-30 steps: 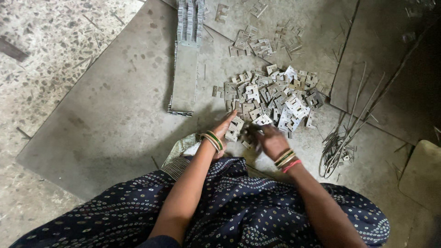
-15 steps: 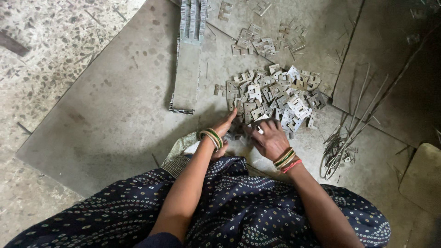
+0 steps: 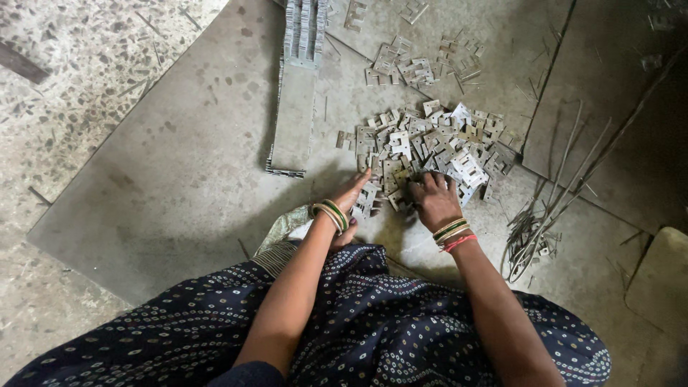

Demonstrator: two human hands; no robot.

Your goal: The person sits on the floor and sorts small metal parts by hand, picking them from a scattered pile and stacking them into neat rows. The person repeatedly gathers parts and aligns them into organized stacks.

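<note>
Stamped metal plates [image 3: 430,147], small, pale and notched, lie heaped in a loose pile on a grey sheet [image 3: 179,179] spread over the floor; every place below is told from that pile. Far to its left, past the sheet's edge, runs speckled stone floor [image 3: 64,93]. Just left of the pile lies a long neat stack of the same plates [image 3: 294,122], set on edge in a row that reaches up and away from the person. At the pile's near left edge the left hand [image 3: 352,197] rests with fingers stretched flat, tips touching the nearest plates; whether it grips any cannot be told. Green and gold bangles [image 3: 331,215] ring that wrist. At the pile's near edge, a little further right, the right hand [image 3: 433,201] lies palm down with fingers curled over a few plates, closed loosely on them. Beyond the pile sits a smaller scatter of plates [image 3: 408,64]. Right of the pile, thin metal strips [image 3: 545,215] lie bundled and splayed. Below the pile, dark dotted cloth [image 3: 373,330] covers the person's lap.
</note>
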